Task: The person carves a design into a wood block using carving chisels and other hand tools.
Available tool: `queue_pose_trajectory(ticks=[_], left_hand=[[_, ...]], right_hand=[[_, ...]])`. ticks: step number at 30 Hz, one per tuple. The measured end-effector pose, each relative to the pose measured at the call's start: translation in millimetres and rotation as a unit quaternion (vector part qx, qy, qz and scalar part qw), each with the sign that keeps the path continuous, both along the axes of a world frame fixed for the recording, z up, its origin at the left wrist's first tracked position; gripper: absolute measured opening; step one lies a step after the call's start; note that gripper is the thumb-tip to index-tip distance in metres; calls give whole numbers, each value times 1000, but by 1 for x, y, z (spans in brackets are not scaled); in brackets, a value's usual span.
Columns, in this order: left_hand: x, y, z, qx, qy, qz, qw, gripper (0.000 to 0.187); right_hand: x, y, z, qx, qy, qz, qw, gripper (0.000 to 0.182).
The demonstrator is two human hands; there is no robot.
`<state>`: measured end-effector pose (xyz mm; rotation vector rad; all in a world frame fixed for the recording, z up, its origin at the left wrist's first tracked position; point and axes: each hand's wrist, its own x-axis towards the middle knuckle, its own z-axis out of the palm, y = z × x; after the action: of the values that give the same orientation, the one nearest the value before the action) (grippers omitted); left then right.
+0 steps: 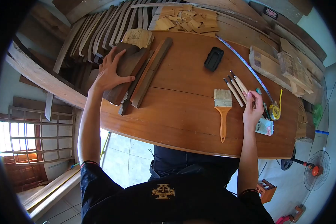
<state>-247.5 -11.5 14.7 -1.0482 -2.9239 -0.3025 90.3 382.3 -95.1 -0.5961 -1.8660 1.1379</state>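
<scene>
My left hand [110, 72] rests with spread fingers on a dark wood block [130, 56] at the table's left side. Two long wood strips [153, 71] lie close beside that block. Over on the right, my right hand [253, 108] has its thumb and fingers pinched at the handle end of a wood carving chisel [239, 83]. Two more chisels [233, 90] lie alongside it, blades pointing away from me. A flat paintbrush [223, 112] with an orange handle lies left of my right hand. Just right of the hand is a small printed packet [265, 127].
A yellow tape measure [274, 112] has its blade [246, 63] drawn out across the table [183, 115]. A black plastic case [214, 58] lies near the back. Wood scraps [186, 20] and boards [272, 67] line the far edge. A fan [315, 171] stands at right.
</scene>
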Motion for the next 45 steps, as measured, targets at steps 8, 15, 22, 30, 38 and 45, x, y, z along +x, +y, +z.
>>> queue_pose_trajectory(ticks=[8,15,22,30,38,45], left_hand=[[-86,59,14,114,-186,97,971,115],[-150,149,-8,-168,-201,-76,962,85],[-185,159,-38,1,-72,146,987,136],[-191,206,-7,188,85,18,978,120],[46,175,106,205,80,-255,942,106],[163,126,38,66,-78,-256,961,113]], right_hand=[[1,0,-1,-11,-6,-3,1000,12],[1,-2,3,-3,-21,-30,999,12],[-1,-4,5,-32,26,-21,999,10],[-1,-4,9,-27,47,-15,998,11],[5,0,-3,-47,101,-7,994,16],[22,0,27,-16,216,27,976,28]])
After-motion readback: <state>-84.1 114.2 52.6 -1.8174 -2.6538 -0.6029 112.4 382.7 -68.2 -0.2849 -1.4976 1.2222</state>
